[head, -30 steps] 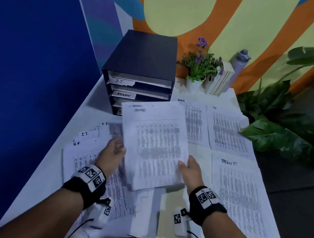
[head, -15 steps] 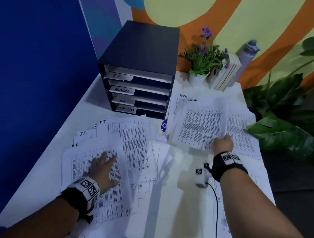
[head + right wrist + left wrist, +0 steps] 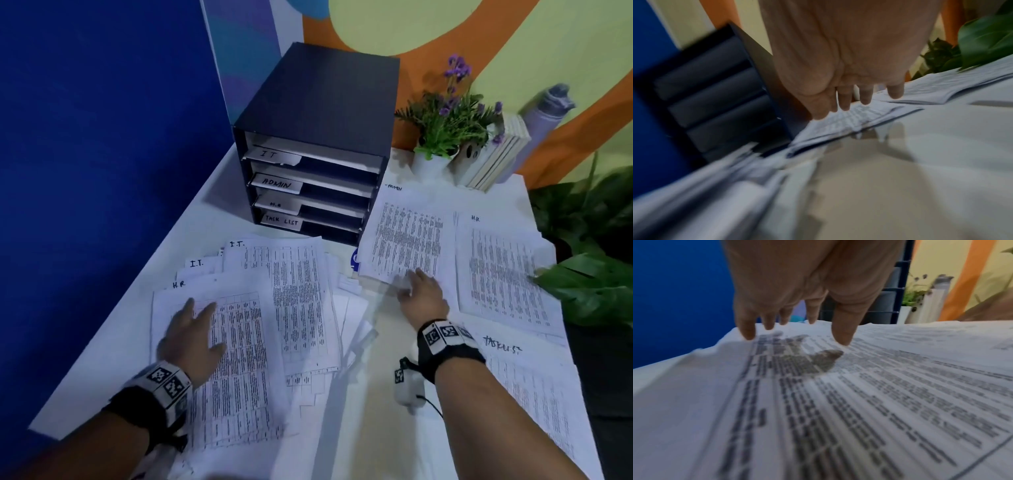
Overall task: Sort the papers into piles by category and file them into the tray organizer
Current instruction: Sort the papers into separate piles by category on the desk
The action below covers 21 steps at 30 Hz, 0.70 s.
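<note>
A dark tray organizer point(image 3: 318, 144) stands at the back of the white table, its shelves labelled IT, ADMIN, H.R and TASK LIST. Printed sheets cover the table. My left hand point(image 3: 191, 329) hovers just over the top H.R sheet point(image 3: 236, 377) of the unsorted heap at the left, fingers spread and straight; the left wrist view shows the fingers point(image 3: 748, 331) a little above the print. My right hand point(image 3: 419, 287) lies with straight fingers at the near edge of the ADMIN pile point(image 3: 407, 236), right of the organizer point(image 3: 715, 97). Neither hand holds anything.
An H.R pile point(image 3: 503, 270) lies right of the ADMIN pile, a TASK LIST pile point(image 3: 534, 394) at the near right. A potted plant point(image 3: 442, 130), books point(image 3: 493, 157) and a bottle point(image 3: 544, 109) stand at the back right. Large green leaves point(image 3: 596, 287) overhang the table's right edge.
The sheet held up in both hands went right in my right hand onto the ADMIN pile and was let go. My left hand dropped to the H.R sheet at the left.
</note>
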Each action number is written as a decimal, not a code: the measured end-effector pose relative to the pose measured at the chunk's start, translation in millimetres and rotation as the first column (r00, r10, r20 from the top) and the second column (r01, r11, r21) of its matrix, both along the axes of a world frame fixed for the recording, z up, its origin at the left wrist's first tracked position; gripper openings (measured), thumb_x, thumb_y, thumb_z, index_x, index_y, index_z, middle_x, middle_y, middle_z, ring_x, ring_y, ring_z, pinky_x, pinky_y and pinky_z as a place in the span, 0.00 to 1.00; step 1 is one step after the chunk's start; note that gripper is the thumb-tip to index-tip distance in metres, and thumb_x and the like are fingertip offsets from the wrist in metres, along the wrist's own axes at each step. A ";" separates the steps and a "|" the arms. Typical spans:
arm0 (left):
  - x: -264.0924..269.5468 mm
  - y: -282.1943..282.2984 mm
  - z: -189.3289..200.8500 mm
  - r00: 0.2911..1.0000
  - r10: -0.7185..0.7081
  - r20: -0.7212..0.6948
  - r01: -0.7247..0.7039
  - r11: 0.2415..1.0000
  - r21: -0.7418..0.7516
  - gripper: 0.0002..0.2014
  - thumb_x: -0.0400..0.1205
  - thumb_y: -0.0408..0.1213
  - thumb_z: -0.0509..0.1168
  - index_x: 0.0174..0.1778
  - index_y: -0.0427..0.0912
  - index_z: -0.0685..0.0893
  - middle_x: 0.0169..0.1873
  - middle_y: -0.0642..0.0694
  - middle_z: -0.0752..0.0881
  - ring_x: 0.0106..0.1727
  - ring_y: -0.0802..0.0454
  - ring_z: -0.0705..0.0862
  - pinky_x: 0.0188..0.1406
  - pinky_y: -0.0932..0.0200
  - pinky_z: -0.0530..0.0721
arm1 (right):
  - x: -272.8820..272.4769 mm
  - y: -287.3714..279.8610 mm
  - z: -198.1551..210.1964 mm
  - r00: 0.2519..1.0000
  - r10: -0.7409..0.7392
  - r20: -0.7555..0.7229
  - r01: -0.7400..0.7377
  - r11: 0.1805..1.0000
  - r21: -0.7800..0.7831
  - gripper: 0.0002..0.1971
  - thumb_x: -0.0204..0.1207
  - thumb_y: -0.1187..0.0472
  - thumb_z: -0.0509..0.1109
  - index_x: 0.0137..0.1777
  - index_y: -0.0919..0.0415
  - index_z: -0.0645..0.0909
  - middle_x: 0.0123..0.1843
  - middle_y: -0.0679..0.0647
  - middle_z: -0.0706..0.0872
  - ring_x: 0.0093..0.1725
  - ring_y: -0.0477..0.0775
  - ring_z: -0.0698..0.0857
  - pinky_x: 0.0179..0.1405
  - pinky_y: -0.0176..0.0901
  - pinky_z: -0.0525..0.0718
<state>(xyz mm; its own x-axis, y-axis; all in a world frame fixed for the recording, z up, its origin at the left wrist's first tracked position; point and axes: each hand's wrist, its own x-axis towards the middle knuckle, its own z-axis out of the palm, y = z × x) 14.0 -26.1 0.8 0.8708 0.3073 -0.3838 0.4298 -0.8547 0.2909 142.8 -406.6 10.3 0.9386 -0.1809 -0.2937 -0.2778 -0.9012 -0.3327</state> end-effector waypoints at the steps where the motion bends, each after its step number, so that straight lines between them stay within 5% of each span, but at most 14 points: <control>1: -3.1 7.9 -0.3 0.998 0.067 -0.017 -0.066 0.997 0.029 0.43 0.77 0.53 0.69 0.84 0.54 0.52 0.85 0.46 0.43 0.85 0.43 0.50 0.79 0.39 0.63 | -8.9 11.4 8.1 1.000 -0.001 0.015 -0.001 0.993 0.121 0.25 0.84 0.55 0.60 0.80 0.54 0.67 0.82 0.56 0.67 0.79 0.61 0.68 0.76 0.63 0.68; 4: -11.8 27.0 -1.7 0.968 0.227 -0.111 -0.232 0.972 -0.030 0.49 0.75 0.56 0.71 0.85 0.49 0.49 0.84 0.39 0.44 0.84 0.39 0.53 0.80 0.44 0.62 | -49.6 47.0 32.1 0.981 0.015 -0.192 0.084 0.862 0.499 0.30 0.84 0.46 0.60 0.84 0.52 0.59 0.78 0.59 0.73 0.70 0.61 0.78 0.66 0.53 0.79; 7: -16.4 30.4 -0.6 0.958 0.279 -0.060 -0.286 0.944 -0.165 0.47 0.75 0.47 0.74 0.85 0.48 0.52 0.83 0.37 0.54 0.82 0.40 0.58 0.79 0.47 0.63 | -91.5 76.3 32.5 0.883 0.126 -0.452 0.168 0.815 0.554 0.47 0.78 0.37 0.64 0.85 0.45 0.37 0.85 0.57 0.59 0.68 0.62 0.80 0.43 0.48 0.87; 9: -17.0 27.5 -0.1 0.967 0.251 0.037 -0.239 0.950 -0.203 0.43 0.77 0.41 0.73 0.84 0.47 0.56 0.82 0.38 0.59 0.80 0.39 0.62 0.79 0.47 0.64 | -109.0 93.1 22.8 0.877 0.184 -0.444 0.066 0.869 0.490 0.51 0.77 0.38 0.67 0.84 0.45 0.29 0.87 0.55 0.46 0.76 0.64 0.72 0.55 0.51 0.87; 11: -16.2 25.7 0.1 0.975 0.197 0.099 -0.177 0.967 -0.181 0.40 0.78 0.38 0.72 0.83 0.49 0.60 0.81 0.41 0.61 0.79 0.39 0.64 0.78 0.45 0.65 | -118.3 107.0 13.9 0.904 0.204 -0.375 -0.036 0.912 0.409 0.50 0.81 0.47 0.67 0.84 0.51 0.28 0.87 0.58 0.42 0.81 0.60 0.65 0.73 0.47 0.72; 15: -19.7 31.7 -2.4 0.987 0.132 0.097 -0.116 0.982 -0.151 0.43 0.73 0.40 0.77 0.82 0.51 0.62 0.82 0.43 0.59 0.79 0.37 0.63 0.78 0.42 0.66 | -122.7 127.2 1.6 0.944 0.182 -0.275 -0.088 0.943 0.321 0.47 0.82 0.56 0.66 0.85 0.55 0.31 0.84 0.57 0.49 0.74 0.59 0.75 0.70 0.45 0.75; 21: -30.6 50.4 -3.8 0.999 0.011 0.047 -0.013 0.999 0.043 0.48 0.71 0.58 0.74 0.83 0.58 0.54 0.85 0.52 0.43 0.81 0.40 0.54 0.76 0.37 0.64 | -129.5 151.1 -10.4 0.960 0.155 -0.232 -0.093 0.961 0.259 0.46 0.78 0.55 0.67 0.86 0.52 0.38 0.78 0.55 0.54 0.67 0.60 0.78 0.65 0.50 0.81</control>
